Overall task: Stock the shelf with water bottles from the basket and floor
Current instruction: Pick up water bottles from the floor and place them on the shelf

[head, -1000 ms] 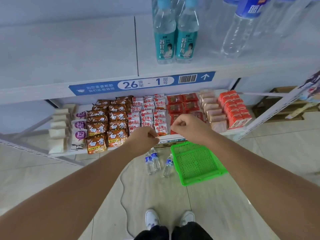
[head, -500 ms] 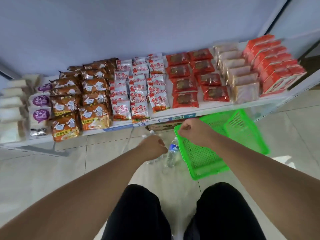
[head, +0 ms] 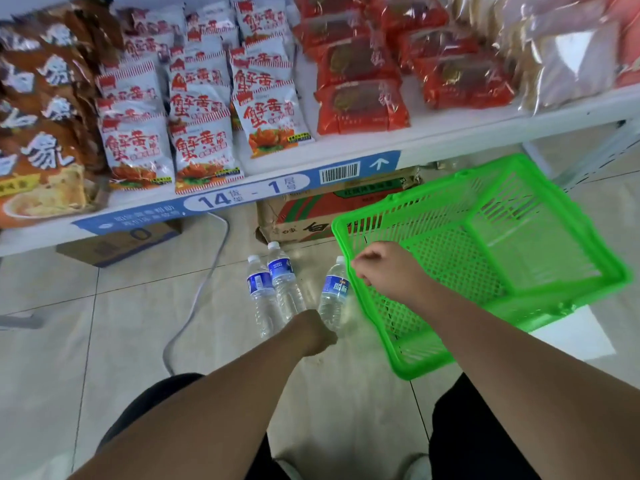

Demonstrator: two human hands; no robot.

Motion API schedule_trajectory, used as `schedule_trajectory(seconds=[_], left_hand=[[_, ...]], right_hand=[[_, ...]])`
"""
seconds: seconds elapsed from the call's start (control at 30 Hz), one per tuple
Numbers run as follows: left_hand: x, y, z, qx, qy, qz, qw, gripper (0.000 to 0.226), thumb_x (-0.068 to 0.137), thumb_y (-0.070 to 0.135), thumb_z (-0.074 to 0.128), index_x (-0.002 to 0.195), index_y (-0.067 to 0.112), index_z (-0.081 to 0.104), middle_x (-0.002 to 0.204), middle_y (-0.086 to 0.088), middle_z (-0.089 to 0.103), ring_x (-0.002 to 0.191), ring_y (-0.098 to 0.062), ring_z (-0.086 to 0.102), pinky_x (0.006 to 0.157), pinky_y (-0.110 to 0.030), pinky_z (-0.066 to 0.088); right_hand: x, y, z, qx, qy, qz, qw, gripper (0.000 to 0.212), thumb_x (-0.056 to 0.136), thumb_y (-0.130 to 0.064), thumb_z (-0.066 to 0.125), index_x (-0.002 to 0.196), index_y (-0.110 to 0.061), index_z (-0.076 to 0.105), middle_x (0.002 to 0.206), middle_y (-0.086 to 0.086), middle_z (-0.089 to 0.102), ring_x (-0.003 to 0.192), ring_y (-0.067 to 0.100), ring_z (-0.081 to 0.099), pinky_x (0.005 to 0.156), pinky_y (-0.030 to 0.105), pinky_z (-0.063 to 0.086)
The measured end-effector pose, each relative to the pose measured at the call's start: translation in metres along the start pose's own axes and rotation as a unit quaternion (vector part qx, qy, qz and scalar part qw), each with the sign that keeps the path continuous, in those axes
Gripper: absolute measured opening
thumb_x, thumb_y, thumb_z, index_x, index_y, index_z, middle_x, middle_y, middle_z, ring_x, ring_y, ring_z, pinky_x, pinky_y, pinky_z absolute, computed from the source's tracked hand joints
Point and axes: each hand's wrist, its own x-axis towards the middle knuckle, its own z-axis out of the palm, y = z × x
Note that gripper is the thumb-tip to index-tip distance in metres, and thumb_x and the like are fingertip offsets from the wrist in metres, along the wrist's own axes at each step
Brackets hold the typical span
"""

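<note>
At the far left, the low shelf is packed with snack packets and holds no water in this view. A white cable trails across the floor tiles below it. Just right of the cable, three water bottles stand upright on the floor. The left bottle and the middle bottle touch each other, and the right bottle stands a little apart, just beside the basket. The left hand hangs low in front of the bottles' bases, its fingers curled into a fist with nothing visible in them. Whether it touches a bottle is hidden. The right hand hovers over the near-left corner of the green basket, its fingers also curled tight and holding nothing. The basket sits tilted on the floor in front of a cardboard box, and no bottle shows inside it. Judging from this, the basket's share looks finished, while the three floor bottles are not yet picked up. The shelf meant for water is out of view, so how full it is cannot be told.
</note>
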Motion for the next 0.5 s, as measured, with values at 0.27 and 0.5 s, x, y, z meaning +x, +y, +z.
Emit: schedule_trajectory(seconds=[0.27, 0.5], left_hand=[[0.035, -0.025, 0.04, -0.064, 0.009, -0.044, 0.997, 0.025, 0.083, 0.039, 0.067, 0.085, 0.017, 0.055, 0.081, 0.003, 0.058, 0.082, -0.018, 0.06, 0.062, -0.027, 0.044], [0.082, -0.024, 0.063, -0.084, 0.073, -0.078, 0.991, 0.051, 0.087, 0.049, 0.068, 0.117, 0.009, 0.055, 0.1, -0.007, 0.061, 0.094, -0.026, 0.062, 0.066, -0.027, 0.044]], right_hand=[[-0.001, 0.017, 0.019, 0.036, -0.003, 0.006, 0.999, 0.01, 0.092, -0.027, 0.066, 0.088, -0.02, 0.07, 0.083, 0.012, 0.076, 0.068, 0.031, 0.068, 0.064, 0.04, 0.054], [0.003, 0.021, 0.014, 0.02, -0.026, -0.017, 0.999, 0.009, 0.092, -0.033, 0.066, 0.088, -0.025, 0.068, 0.086, 0.015, 0.075, 0.061, 0.028, 0.064, 0.057, 0.036, 0.047]])
